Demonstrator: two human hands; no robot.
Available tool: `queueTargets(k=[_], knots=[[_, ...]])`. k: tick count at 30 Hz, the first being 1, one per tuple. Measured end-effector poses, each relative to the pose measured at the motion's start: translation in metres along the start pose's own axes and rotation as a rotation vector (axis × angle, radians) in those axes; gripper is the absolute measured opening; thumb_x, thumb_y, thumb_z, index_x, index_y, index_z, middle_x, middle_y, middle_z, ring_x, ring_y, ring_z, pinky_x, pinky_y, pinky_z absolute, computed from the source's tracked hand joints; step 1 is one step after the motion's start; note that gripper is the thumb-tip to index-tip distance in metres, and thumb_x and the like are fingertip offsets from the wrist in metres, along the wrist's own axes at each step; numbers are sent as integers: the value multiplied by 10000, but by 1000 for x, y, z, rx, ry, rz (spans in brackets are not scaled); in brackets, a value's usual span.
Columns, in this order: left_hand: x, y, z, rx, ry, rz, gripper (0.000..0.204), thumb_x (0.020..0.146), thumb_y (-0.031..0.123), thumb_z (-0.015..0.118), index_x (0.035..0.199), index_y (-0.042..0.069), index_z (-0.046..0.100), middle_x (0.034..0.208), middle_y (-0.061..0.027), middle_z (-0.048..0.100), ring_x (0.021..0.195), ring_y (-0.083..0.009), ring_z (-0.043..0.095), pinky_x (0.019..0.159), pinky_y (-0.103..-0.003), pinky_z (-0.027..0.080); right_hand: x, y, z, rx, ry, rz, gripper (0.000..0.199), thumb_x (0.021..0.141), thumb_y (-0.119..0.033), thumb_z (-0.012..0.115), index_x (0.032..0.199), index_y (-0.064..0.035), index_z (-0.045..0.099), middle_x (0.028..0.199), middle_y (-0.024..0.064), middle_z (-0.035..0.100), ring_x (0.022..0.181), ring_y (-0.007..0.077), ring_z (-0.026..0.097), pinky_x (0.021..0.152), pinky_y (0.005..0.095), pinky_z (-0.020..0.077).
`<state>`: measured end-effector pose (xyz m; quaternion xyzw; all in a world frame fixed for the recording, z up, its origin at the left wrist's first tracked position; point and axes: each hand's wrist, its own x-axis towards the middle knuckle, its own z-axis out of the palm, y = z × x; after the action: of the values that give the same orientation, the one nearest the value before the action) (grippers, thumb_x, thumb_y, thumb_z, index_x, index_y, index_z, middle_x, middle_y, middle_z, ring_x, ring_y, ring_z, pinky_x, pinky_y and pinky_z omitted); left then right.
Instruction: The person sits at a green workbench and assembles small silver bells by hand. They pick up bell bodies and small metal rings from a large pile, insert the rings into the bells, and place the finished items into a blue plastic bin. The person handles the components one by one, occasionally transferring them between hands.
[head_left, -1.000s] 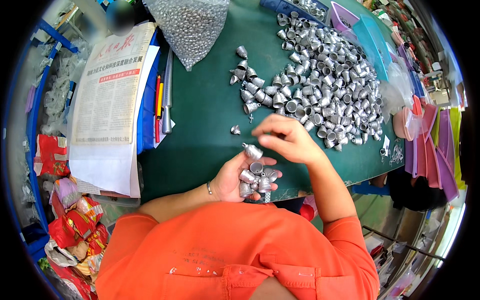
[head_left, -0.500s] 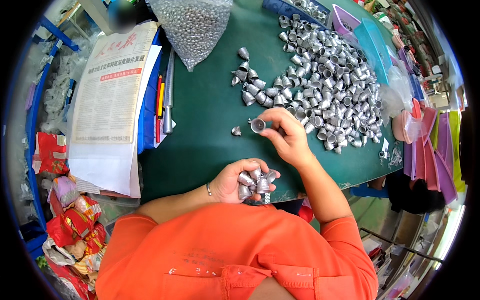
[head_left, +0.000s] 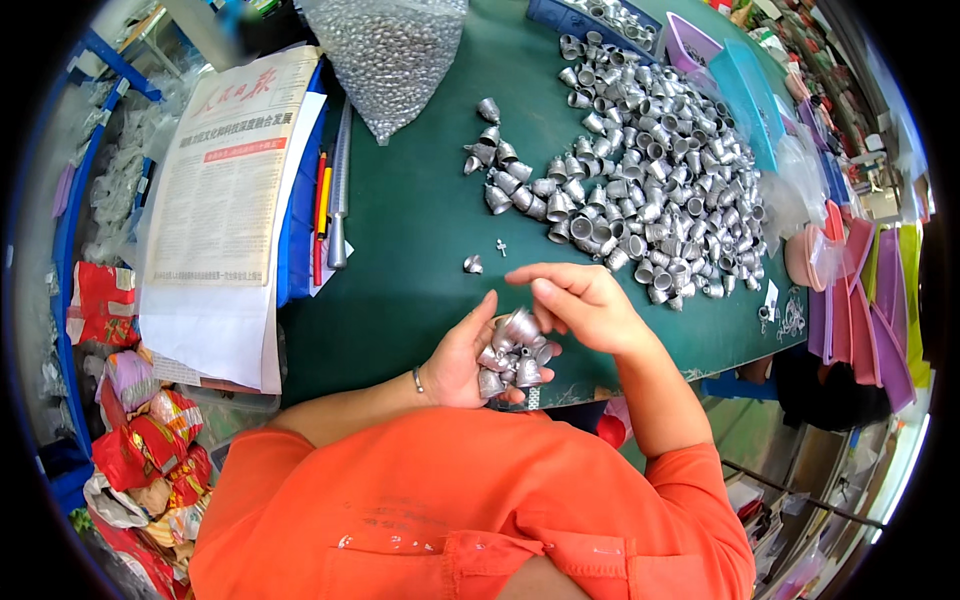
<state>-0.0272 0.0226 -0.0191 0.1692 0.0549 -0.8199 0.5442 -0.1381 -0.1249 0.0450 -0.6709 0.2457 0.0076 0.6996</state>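
Note:
My left hand (head_left: pixel 462 358) is cupped palm up near the table's front edge, its fingers curled round several small silver bell-shaped metal cups (head_left: pixel 527 372). Just above that pile is another such cup (head_left: pixel 520 326), slightly blurred, at the fingertips of my right hand (head_left: pixel 592 308). The right index finger is stretched out and the thumb stands apart from the cup, with no grip on it visible. Beyond my hands a tiny silver cross (head_left: pixel 502 247) and a small silver piece (head_left: pixel 473 264) lie on the green table (head_left: pixel 400 215).
A big heap of the same cups (head_left: pixel 650 170) spreads over the right side. At the back are a clear bag of silver beads (head_left: pixel 385 60), a blue tray (head_left: pixel 540 12), a lilac bin (head_left: pixel 690 40) and a turquoise bin (head_left: pixel 748 100). Newspaper (head_left: pixel 225 180) and pens (head_left: pixel 322 205) lie left.
My right hand has brought a cup from above the table down to my left palm, and its fingers have loosened. The tiny cross now shows plainly where that cup was.

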Motion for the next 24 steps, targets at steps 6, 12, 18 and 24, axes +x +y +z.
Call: queueTargets(k=[6,12,18,24], knots=[[0,-1,-9,-40,-33,-19,359,896,372,459,1071,77,565,1210,-205,514,962,-297,615,545,-324,548,65,-6,-7,-1273,327,-673,347,673,23,567,988,-103,641,1035,65,580,789,263,607,664,351,497],[-1,0,-12,-82,-73,-6,300,871,308,500,1000,48,577,1198,-219,509,936,-310,623,563,-337,565,98,-2,-12,-1589,209,-666,119,724,-112,557,810,-94,637,871,35,548,744,220,611,598,338,498],[0,-2,-13,-72,-59,10,306,873,306,494,1012,47,579,1216,-229,499,945,-317,620,557,-339,562,70,-2,-12,-995,229,-621,232,742,-38,654,970,-33,605,936,74,543,748,204,583,623,311,482],[-3,1,-6,-33,-39,38,243,892,292,490,994,83,560,1159,-189,557,917,-290,624,530,-312,536,28,8,-9,-284,165,-509,343,805,-41,629,1139,-50,551,979,74,562,718,151,554,626,244,443]])
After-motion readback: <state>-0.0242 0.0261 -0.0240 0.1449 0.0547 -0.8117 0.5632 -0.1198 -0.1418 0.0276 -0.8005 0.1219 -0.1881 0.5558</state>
